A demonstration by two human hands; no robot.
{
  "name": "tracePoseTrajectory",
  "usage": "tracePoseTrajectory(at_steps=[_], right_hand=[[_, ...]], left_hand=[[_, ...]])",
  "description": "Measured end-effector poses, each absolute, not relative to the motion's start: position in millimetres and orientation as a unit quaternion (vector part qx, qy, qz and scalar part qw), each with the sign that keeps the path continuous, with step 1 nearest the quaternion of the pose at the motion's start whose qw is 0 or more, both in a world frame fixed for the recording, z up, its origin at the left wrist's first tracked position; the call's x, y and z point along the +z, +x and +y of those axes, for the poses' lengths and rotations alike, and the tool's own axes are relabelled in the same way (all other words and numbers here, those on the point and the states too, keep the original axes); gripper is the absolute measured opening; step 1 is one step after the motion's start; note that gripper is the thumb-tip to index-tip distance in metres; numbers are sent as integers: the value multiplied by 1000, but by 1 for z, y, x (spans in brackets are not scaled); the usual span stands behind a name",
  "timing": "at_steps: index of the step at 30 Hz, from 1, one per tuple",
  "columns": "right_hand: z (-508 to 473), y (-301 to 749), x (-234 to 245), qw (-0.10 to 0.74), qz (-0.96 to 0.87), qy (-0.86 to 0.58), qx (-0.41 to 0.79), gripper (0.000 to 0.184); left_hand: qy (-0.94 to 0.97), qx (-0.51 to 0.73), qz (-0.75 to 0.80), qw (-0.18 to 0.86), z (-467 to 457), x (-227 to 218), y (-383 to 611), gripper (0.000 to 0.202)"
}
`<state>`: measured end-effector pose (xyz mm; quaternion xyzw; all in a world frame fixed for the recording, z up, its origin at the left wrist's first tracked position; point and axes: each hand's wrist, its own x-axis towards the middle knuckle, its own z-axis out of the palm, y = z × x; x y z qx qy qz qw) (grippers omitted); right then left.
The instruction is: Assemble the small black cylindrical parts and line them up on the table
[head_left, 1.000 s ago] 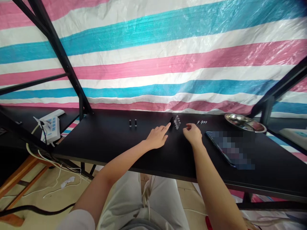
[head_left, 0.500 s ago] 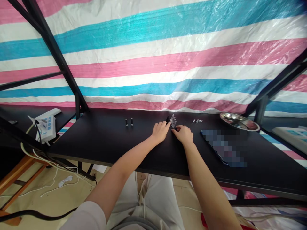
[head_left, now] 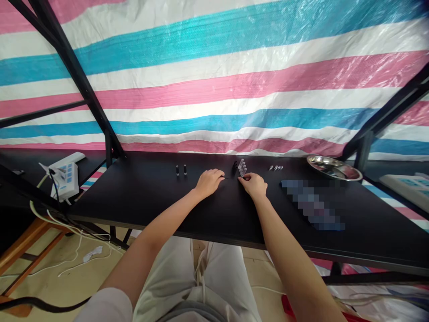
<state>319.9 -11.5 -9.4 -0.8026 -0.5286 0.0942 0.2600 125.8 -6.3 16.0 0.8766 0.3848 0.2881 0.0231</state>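
Several small clear tubes [head_left: 241, 167] stand in a tight group on the black table, with small black pieces [head_left: 235, 167] just to their left. My right hand [head_left: 255, 184] is closed at the near side of the tubes, thumb and fingertips pinched together; whatever they grip is too small to make out. Left of the group, my left hand [head_left: 209, 182] rests low over the table with its fingers drawn together. A thin dark bit shows at its fingertips, too small to name. Two short black tubes with pale bands [head_left: 181, 170] stand farther left, apart from both hands.
Small shiny pieces [head_left: 275, 168] lie right of the tubes. A round metal tray [head_left: 355, 175] sits at the back right, behind a blurred-out dark flat object [head_left: 311, 205]. Black metal posts [head_left: 97, 112] and a striped sheet [head_left: 214, 89] bound the table. A power strip [head_left: 69, 176] lies at left.
My left hand has moved left, away from the clear tubes. My right hand has shifted slightly left, and its fingertips now sit close against the near side of the tubes.
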Motion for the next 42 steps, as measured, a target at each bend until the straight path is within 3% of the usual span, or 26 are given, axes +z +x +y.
tracePoseTrajectory(at_steps=[10,21,28,42], right_hand=[[-10,316,-12,274,-510,-810,95,24],[-15,312,-13,268,-560,-777,103,19],[-31,276,-4,259,-750,-608,-27,17],[-38,268,2,202,-792,-564,-119,17]], left_hand=[[792,429,418,119,-13,6,80,9],[764,446,441,150,-16,6,78,10],[769,437,441,152,-18,6,80,11],[778,438,409,188,-23,7,84,12]])
